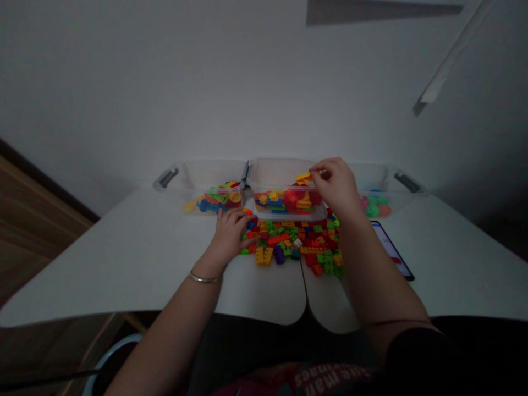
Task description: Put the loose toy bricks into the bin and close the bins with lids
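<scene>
A heap of small coloured plastic bricks (pixel 297 245) lies on the white table (pixel 124 258) in front of me. My left hand (pixel 231 231) rests on the heap's left edge, fingers curled over some bricks. My right hand (pixel 336 184) hovers above the middle clear plastic box (pixel 289 201), pinching a yellow brick (pixel 304 177) over the bricks inside it.
A clear box (pixel 214 190) with mixed coloured pieces stands to the left, another (pixel 377 192) with pink and green pieces to the right. A phone (pixel 391 250) lies on the table by my right forearm. A white wall rises right behind the boxes.
</scene>
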The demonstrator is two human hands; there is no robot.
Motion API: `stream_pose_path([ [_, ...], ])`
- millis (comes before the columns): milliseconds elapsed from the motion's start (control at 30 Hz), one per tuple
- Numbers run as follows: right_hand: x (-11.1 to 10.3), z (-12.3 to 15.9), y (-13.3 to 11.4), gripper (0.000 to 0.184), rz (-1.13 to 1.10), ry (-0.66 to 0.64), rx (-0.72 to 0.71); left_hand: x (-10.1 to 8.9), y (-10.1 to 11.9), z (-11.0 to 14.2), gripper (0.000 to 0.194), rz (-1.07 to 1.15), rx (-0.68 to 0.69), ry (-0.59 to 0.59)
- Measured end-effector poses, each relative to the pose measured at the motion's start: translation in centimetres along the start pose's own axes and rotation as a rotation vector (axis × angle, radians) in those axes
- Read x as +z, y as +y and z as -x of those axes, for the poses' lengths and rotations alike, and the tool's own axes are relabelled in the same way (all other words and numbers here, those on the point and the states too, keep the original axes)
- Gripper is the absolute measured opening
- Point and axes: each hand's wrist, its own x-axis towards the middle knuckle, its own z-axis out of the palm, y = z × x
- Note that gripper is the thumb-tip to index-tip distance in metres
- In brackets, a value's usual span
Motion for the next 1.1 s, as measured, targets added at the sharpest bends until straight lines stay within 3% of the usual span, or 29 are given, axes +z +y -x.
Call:
stream_pose_path([
  [200,0.6,0.6,-0.8,0.026,0.147,-0.211,0.023,-0.5,0.0,-0.1,0.030,0.016,-0.047,0.150],
  [400,0.8,1.3,-2.1,0.042,0.326,-0.365,-0.081,-0.9,-1.7,0.6,0.030,0.038,-0.194,0.266],
  [667,-0.2,0.8,-3.3,0.043,0.410,-0.391,-0.074,-1.8,-2.2,0.6,0.015,0.154,-0.230,0.114],
  [867,-0.1,1.0,-4.3,0.056,0.533,-0.547,-0.031,-2.4,-1.4,0.6,0.019,0.131,-0.167,0.008],
  [1100,0.4,1.2,-3.6,0.052,0.511,-0.538,-0.090,-2.2,-1.2,0.7,0.029,0.074,-0.116,0.005],
])
